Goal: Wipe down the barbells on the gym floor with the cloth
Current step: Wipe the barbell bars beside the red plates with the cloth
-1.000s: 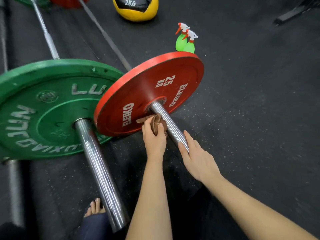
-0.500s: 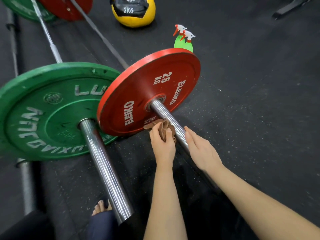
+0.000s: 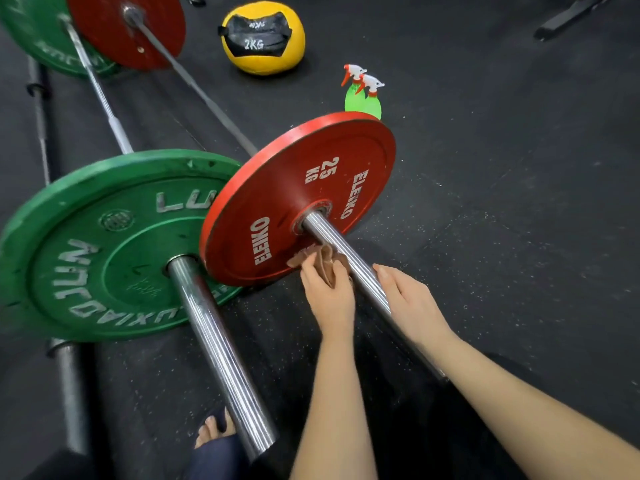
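Two barbells [image 3: 221, 348] on gym floor [image 3: 519, 202], long axes pointing away up-left, left hand [image 3: 330, 296] pinching brown cloth [image 3: 327, 259] against red-plated sleeve [image 3: 349, 268], right hand [image 3: 412, 303] flat, fingers straight, on that sleeve

This is a gym. The floor [image 3: 519, 237] is black speckled rubber matting. On it lies a barbell [image 3: 221, 348] loaded with a green bumper plate [image 3: 86, 254], beside a second barbell [image 3: 334, 239] carrying a red plate [image 3: 311, 181] marked ELEIKO 25 KG. More plates [image 3: 124, 29] stand at the bars' far ends. Beyond sits a yellow and black medicine ball [image 3: 263, 39] marked 2KG, near two green spray bottles [image 3: 371, 103].
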`<state>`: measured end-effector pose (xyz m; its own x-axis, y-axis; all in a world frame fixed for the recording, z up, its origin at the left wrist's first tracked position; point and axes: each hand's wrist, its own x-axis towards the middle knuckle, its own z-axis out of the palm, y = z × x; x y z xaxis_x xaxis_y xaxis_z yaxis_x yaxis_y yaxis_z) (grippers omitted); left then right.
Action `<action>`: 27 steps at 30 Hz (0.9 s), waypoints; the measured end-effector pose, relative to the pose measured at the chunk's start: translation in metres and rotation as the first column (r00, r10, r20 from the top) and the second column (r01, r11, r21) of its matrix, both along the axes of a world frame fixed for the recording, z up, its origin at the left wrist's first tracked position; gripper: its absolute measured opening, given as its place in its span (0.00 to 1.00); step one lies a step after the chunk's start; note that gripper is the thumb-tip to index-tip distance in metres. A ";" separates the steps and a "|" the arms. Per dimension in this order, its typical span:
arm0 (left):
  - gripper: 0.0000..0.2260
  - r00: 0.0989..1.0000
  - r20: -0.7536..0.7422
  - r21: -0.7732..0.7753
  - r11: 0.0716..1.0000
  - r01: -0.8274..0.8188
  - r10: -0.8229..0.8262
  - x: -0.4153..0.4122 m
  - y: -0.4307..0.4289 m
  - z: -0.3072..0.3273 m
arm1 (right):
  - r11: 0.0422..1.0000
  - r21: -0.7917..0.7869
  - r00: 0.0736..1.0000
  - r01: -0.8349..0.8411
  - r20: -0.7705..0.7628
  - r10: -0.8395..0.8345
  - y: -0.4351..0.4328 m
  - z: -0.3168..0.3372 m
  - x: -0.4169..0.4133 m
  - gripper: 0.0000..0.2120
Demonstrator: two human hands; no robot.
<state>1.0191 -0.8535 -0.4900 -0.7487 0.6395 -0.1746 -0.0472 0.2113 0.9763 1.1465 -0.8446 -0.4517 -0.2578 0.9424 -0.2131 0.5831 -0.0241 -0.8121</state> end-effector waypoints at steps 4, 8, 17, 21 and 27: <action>0.16 0.996 0.065 0.008 0.998 -0.064 0.063 0.029 -0.010 -0.003 | 0.997 -0.014 0.996 0.070 -0.057 -0.070 0.004 0.003 0.002 0.16; 0.16 1.000 0.014 0.006 1.000 0.015 -0.015 0.011 -0.003 -0.008 | 0.996 -0.019 0.994 0.085 -0.065 -0.086 0.003 0.001 0.005 0.22; 0.14 1.000 -0.015 0.021 1.000 -0.010 0.011 -0.002 0.007 -0.002 | 0.998 0.025 0.996 0.063 -0.063 -0.062 0.005 -0.005 0.006 0.23; 0.15 0.998 0.051 0.054 0.997 -0.051 0.048 0.040 -0.020 -0.008 | 0.998 0.028 0.996 0.054 -0.073 -0.052 0.007 -0.005 0.005 0.21; 0.18 0.998 -0.049 0.064 0.997 0.046 -0.043 0.019 -0.006 -0.011 | 0.998 0.048 0.996 0.036 -0.083 -0.032 0.010 -0.006 0.008 0.19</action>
